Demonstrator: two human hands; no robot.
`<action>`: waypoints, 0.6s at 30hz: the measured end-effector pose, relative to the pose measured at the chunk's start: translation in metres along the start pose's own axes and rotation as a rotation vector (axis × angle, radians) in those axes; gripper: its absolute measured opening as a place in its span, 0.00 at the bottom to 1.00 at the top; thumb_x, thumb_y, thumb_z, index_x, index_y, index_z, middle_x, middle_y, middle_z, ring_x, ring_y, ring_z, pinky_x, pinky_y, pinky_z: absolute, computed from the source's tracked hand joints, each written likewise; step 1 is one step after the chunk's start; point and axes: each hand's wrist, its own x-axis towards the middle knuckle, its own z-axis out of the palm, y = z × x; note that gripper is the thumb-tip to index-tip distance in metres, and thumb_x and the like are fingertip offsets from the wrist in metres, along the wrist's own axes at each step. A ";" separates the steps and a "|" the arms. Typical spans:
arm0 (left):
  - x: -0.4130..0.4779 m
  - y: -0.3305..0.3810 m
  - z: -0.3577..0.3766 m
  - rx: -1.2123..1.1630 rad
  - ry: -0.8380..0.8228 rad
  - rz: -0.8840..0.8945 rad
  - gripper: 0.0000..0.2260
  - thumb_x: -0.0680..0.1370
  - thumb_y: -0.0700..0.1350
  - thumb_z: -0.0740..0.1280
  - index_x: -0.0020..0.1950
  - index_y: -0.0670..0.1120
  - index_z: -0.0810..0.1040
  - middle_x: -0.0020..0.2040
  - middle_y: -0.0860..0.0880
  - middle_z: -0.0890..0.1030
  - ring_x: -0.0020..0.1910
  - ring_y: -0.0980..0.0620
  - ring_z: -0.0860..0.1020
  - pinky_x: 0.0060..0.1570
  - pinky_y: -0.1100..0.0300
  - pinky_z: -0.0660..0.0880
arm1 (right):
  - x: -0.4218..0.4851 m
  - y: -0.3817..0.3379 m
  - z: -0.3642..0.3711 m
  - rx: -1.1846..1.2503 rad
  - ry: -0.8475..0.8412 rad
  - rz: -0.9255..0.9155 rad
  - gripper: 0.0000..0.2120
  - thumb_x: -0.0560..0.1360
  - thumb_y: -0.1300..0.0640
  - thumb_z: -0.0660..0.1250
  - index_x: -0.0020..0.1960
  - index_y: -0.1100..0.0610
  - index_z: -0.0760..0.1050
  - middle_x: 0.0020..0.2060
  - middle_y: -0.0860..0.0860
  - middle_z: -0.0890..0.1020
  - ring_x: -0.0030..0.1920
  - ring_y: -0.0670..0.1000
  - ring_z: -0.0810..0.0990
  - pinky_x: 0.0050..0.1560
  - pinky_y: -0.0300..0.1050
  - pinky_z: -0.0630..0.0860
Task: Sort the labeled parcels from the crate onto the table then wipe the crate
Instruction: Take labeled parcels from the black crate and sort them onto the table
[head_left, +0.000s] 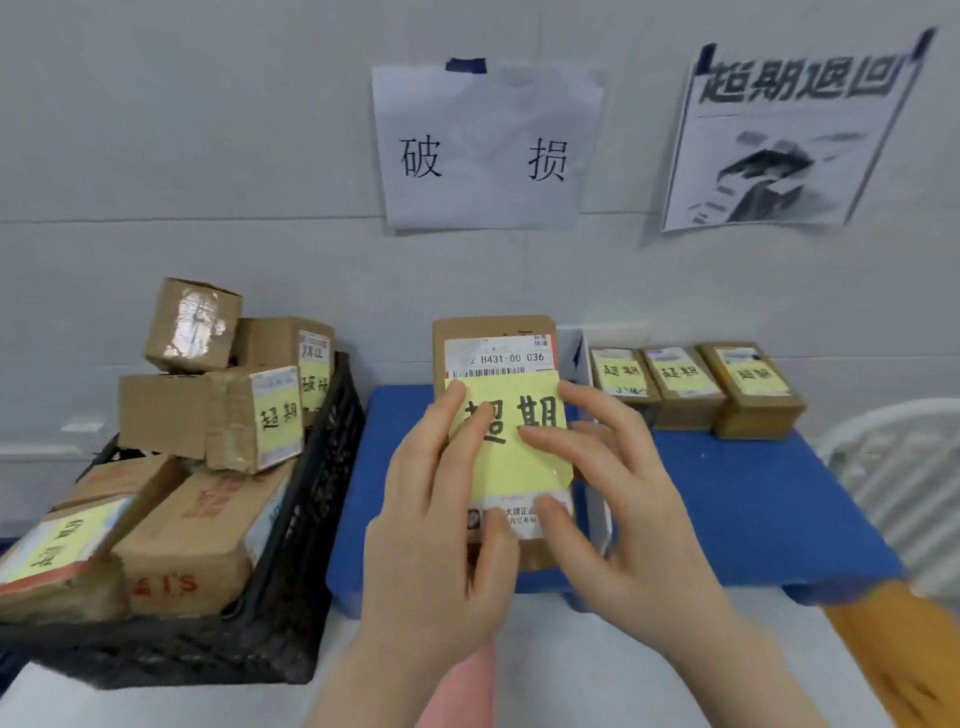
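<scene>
The parcel (493, 338) is a flat brown box. It is up over the blue table (753, 499), next to the black crate (332, 441). The left hand (441, 509) and right hand (618, 499) lie on its yellow label (511, 467), fingers almost straight, thumbs on the front too. It looks light and stiff, maybe slippy, so I would hold its two side edges
</scene>
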 end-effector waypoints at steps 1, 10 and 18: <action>-0.001 0.012 0.013 -0.012 -0.010 0.003 0.25 0.75 0.46 0.58 0.72 0.44 0.68 0.76 0.51 0.62 0.72 0.51 0.66 0.48 0.71 0.74 | -0.009 0.005 -0.015 -0.007 0.016 0.008 0.19 0.74 0.61 0.67 0.65 0.52 0.74 0.71 0.47 0.63 0.66 0.52 0.72 0.55 0.33 0.75; 0.007 0.066 0.077 -0.049 -0.059 0.053 0.25 0.74 0.46 0.59 0.72 0.45 0.69 0.76 0.52 0.62 0.66 0.47 0.73 0.38 0.71 0.73 | -0.044 0.032 -0.087 -0.035 0.117 0.063 0.17 0.76 0.57 0.65 0.64 0.52 0.74 0.71 0.50 0.64 0.67 0.57 0.71 0.54 0.36 0.77; 0.031 0.070 0.108 -0.148 -0.072 0.101 0.26 0.73 0.45 0.59 0.72 0.47 0.67 0.76 0.53 0.62 0.64 0.45 0.75 0.37 0.74 0.69 | -0.034 0.051 -0.113 -0.121 0.187 0.044 0.16 0.76 0.55 0.65 0.63 0.51 0.74 0.70 0.50 0.65 0.66 0.56 0.72 0.54 0.37 0.77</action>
